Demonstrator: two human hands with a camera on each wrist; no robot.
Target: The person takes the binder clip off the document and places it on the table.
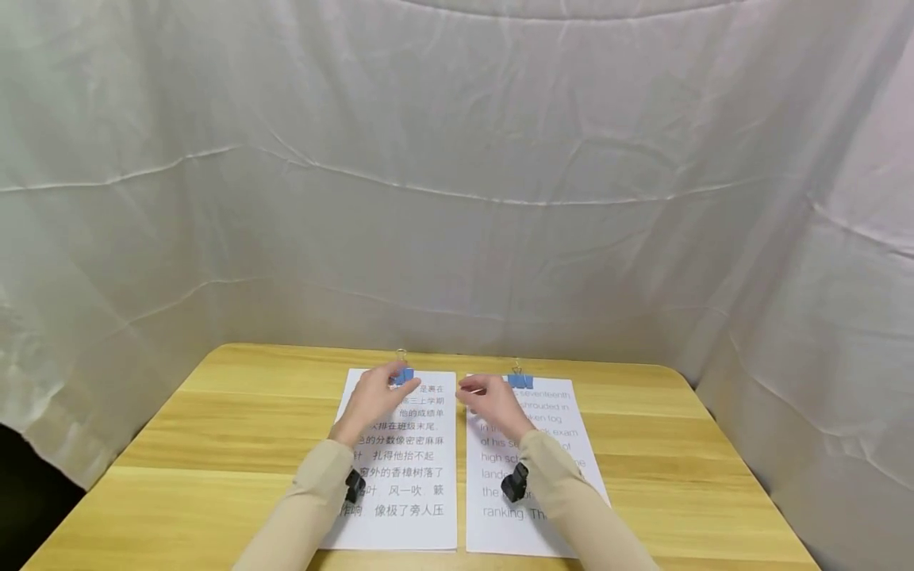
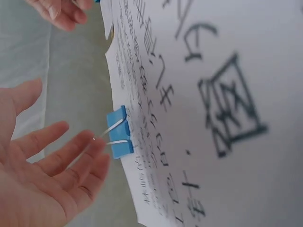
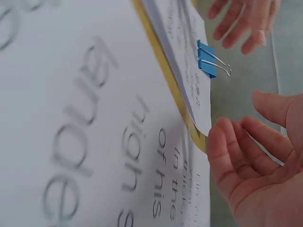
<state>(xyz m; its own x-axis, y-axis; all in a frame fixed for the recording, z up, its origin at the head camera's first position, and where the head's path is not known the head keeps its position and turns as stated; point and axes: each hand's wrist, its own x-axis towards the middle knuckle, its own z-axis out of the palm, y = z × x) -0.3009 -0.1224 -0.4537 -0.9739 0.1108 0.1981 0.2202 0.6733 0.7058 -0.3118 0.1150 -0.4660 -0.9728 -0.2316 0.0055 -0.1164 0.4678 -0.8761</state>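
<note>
Two stacks of printed paper lie side by side: the left one [image 1: 421, 541] in Chinese, the right one [image 1: 524, 541] in English. At its top edge, the left stack carries a blue binder clip [image 1: 408, 375]. My left hand [image 1: 374, 399] is at this clip with loosely bent fingers; in the left wrist view its fingertips reach the clip's [image 2: 119, 132] wire handles, though contact is unclear. Another blue binder clip [image 1: 521, 381] sits on the right stack's top edge. My right hand [image 1: 498, 403], fingers loosely curled and holding nothing, hovers near that stack's upper left corner.
The stacks rest on a wooden table [image 1: 664, 452] with a narrow gap between them. A grey-white curtain [image 1: 457, 262] hangs behind the table's far edge and around its sides. Small black devices [image 1: 515, 483] are worn on both wrists.
</note>
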